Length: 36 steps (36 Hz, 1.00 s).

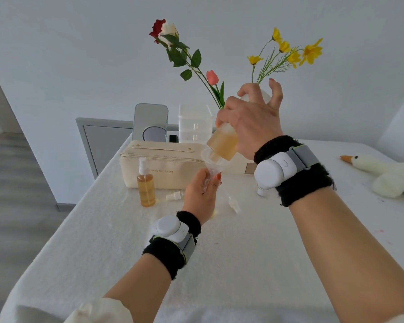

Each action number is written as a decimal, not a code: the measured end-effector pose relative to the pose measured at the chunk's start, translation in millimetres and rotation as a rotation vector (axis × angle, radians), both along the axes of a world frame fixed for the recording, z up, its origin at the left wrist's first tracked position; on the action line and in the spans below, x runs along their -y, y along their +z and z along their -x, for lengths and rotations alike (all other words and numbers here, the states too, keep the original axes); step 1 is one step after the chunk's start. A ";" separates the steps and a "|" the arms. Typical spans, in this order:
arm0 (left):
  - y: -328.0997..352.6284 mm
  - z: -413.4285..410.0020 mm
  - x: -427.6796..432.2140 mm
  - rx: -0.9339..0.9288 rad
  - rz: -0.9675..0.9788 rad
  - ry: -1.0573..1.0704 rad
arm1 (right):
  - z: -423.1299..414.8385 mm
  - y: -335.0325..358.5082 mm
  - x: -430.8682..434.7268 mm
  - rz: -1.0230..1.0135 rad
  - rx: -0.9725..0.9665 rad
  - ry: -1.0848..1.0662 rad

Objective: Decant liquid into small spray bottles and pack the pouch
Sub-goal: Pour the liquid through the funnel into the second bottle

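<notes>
- Left hand (200,191), low in the middle of the frame, is curled round a small clear bottle (207,184), which is mostly hidden by the fingers. A clear funnel (214,160) is seated on top of it.
- Just beside that hand, a loose spray head (173,196) is seen lying on the white tabletop (243,252), and a clear cap (234,205) lies to the right of the wrist. Neither has been fitted yet.
- To the left, a spray bottle (146,186) stands upright, filled with amber liquid and already capped. One decanting is judged done.
- Above the funnel, the right hand (247,127) is wrapped round a large bottle (222,142), with the outer fingers spread. The bottle is tipped mouth-down into the funnel, so the second fill is judged to be under way. How full the small bottle is cannot be told.
- Behind the filled bottle, the cream pouch (170,169) rests on the tabletop. Nothing is seen packed into it, and whether its zip is open cannot be told. Capping and packing are judged to remain.
- Farthest back, a mirror (151,122), clear drawers (195,123) and flowers (289,52) are ranged. A goose toy (387,173) lies at the right edge.
</notes>
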State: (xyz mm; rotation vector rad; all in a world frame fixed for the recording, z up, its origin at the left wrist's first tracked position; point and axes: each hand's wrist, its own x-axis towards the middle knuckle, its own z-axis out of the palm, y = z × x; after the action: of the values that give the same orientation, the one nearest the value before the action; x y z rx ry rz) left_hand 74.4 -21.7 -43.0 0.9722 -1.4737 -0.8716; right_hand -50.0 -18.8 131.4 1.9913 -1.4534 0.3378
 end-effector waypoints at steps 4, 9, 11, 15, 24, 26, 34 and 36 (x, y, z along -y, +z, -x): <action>0.8 0.4 -0.5 0.005 0.006 0.000 | -0.1 0.3 0.6 0.003 0.010 0.003; 0.2 -0.1 -0.4 0.005 0.008 0.002 | 0.0 -1.2 0.6 0.021 0.029 -0.001; 0.3 0.0 -0.4 0.012 0.011 0.006 | -0.4 -1.8 0.6 0.021 0.036 -0.001; 0.3 0.0 0.2 0.009 0.013 -0.003 | 0.2 -1.7 0.6 0.021 0.037 -0.001; 0.1 -0.2 -1.1 -0.004 0.016 -0.003 | -0.5 -3.3 1.0 0.010 0.035 0.000; 0.2 0.1 -1.1 -0.007 0.018 -0.003 | -0.9 -3.5 0.3 0.000 0.035 -0.001; -0.4 0.7 -0.2 -0.012 0.023 0.007 | -1.1 -2.1 -0.7 -0.018 0.022 -0.005; -0.3 0.9 -0.3 -0.012 0.022 0.004 | -0.5 -2.2 -0.7 -0.018 0.024 -0.004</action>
State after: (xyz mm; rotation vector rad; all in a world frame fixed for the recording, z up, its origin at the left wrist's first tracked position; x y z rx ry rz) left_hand 73.6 -21.5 -43.3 0.9516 -1.4677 -0.8552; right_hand -49.5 -18.1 129.2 2.0048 -1.4796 0.3489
